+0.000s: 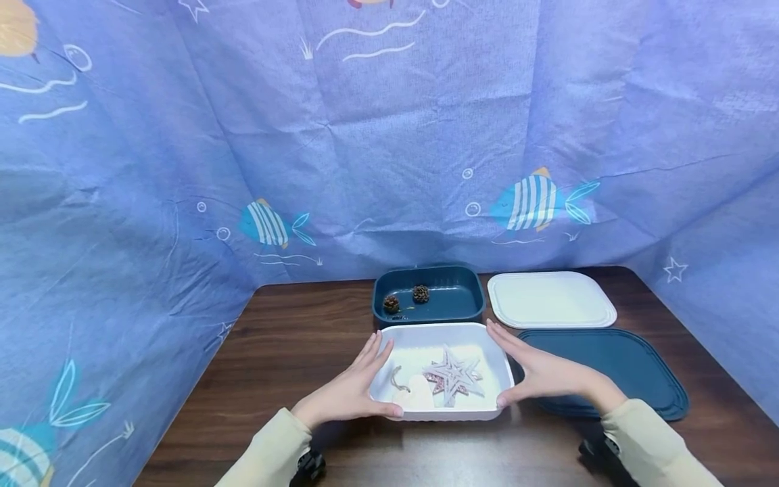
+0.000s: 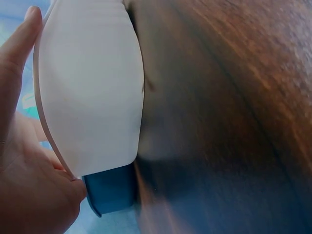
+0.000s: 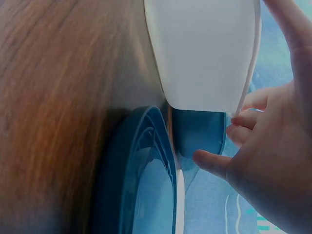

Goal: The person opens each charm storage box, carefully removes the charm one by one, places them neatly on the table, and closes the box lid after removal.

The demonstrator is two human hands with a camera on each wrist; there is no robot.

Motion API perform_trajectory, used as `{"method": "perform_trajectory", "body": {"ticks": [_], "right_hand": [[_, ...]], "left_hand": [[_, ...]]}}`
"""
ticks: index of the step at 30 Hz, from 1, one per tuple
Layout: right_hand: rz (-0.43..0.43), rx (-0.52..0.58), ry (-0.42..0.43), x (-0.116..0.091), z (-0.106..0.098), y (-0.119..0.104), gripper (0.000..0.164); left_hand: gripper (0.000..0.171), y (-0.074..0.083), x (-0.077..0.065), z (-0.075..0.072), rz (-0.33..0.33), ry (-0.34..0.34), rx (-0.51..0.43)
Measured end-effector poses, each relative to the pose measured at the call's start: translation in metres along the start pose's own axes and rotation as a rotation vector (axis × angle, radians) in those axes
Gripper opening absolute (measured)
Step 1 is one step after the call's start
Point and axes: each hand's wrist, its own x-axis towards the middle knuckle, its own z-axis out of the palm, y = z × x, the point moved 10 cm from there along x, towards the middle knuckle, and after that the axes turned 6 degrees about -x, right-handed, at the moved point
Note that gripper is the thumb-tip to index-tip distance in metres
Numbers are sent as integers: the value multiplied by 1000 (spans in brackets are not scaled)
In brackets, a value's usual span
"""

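Note:
Both hands hold a white rectangular container from its two short sides. My left hand spans the left end, thumb at the near corner and fingers at the far corner. On the right end, my right hand has its thumb at the near corner and fingertips at the far rim. Inside lie a glittery silver star over a pinkish star, and a curved cord next to a pale item. Both wrist views show the container's plain outer walls close to the table.
Directly behind stands a dark blue container with two pinecones in it. To the right lie a white lid and a dark blue lid on the wooden table. A blue fish-print cloth hangs behind.

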Motion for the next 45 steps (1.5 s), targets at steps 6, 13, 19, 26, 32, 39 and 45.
{"method": "perform_trajectory", "body": {"ticks": [6,13,19,26,32,39,45], "right_hand": [[-1,-5,-3,0,1,1,125],[9,-1,-3,3,-2,1,127],[16,8,-9,1,-2,1,126],[31,4,-20,0,1,2,126],[38,17,-20,-1,1,2,126],[29,21,-26,2,3,1,127],[28,35,-27,3,4,2,127]], "left_hand": [[120,3,1,1,10,-13,15],[119,7,4,-7,3,-20,30],[108,13,10,-19,14,4,42],[97,25,21,-41,-4,-2,51],[93,46,36,-57,33,-49,118],[84,75,50,-80,100,-61,246],[70,92,61,-80,125,-137,274]]}}
